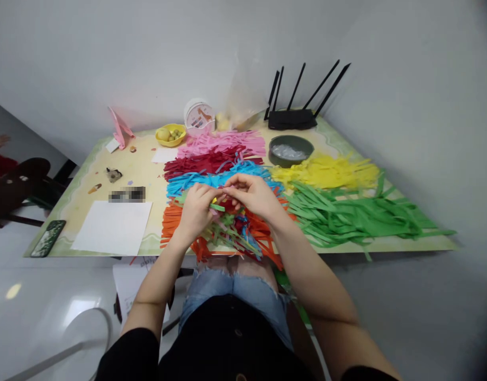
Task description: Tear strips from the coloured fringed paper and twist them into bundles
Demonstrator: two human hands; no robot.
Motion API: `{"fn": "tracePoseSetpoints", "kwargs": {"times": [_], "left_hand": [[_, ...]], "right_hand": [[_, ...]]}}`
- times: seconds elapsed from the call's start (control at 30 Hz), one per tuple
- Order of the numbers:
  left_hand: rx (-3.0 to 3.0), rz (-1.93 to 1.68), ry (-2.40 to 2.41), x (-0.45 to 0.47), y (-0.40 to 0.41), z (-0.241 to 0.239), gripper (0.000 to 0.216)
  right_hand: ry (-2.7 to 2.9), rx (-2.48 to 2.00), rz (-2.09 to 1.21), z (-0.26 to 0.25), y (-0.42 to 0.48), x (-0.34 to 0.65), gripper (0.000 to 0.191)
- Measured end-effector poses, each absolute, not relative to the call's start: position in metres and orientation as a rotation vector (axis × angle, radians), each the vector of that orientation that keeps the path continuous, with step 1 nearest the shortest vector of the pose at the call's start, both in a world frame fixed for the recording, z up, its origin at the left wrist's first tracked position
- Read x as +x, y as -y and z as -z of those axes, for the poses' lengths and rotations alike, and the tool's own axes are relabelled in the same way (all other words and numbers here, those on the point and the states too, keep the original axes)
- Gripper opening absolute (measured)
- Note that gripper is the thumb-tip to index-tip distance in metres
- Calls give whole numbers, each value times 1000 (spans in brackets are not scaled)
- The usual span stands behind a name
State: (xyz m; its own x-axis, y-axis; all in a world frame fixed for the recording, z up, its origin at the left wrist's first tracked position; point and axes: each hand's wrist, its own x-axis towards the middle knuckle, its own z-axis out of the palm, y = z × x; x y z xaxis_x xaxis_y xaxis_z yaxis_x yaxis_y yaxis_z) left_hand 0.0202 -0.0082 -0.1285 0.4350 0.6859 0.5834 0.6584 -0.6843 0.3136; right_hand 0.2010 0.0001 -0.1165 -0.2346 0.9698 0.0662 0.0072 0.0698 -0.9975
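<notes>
Near the middle of the worktop's (74, 211) front edge, the left hand (198, 207) clamps colored strips (217, 207); the right hand's (251, 196) fingertips meet them, grip unclear.

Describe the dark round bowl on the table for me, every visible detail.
The bowl is round and wide, dark grey-green, smooth-walled, perhaps plastic. It stands upright on the table, in front of the black router and behind the yellow strips. Clear, crinkled, plastic-looking material lies inside. Whether the strips touch it is hard to tell.
</notes>
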Motion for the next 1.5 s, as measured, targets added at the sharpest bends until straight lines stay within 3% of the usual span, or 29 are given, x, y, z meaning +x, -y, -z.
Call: {"fn": "tracePoseSetpoints", "kwargs": {"times": [0.27,0.4,0.47,0.63,0.87,1.2,1.33,1.5], "left_hand": [[2220,-1023,-1244,7,-15,151,22],[1981,-1285,-1353,-14,-28,144,25],[1929,-1369,-1299,-15,-27,135,28],[1858,-1132,-1101,8,-11,115,26],[1679,-1033,-956,22,-5,113,17],[1454,-990,-872,-2,-11,114,46],[1417,-1171,-934,0,-10,117,54],[1603,-1389,-1068,5,-4,119,34]], "right_hand": [[954,-837,-660,104,-30,237,27],[908,-861,-440,101,-39,254,24],[1137,-918,-485,98,-31,244,25],[1809,-917,-692,91,-8,195,16],[2027,-799,-621,96,-7,186,8],[1757,-857,-714,95,-20,208,12],[1636,-847,-844,100,-18,206,19],[1533,-889,-1061,104,1,202,30]]}}
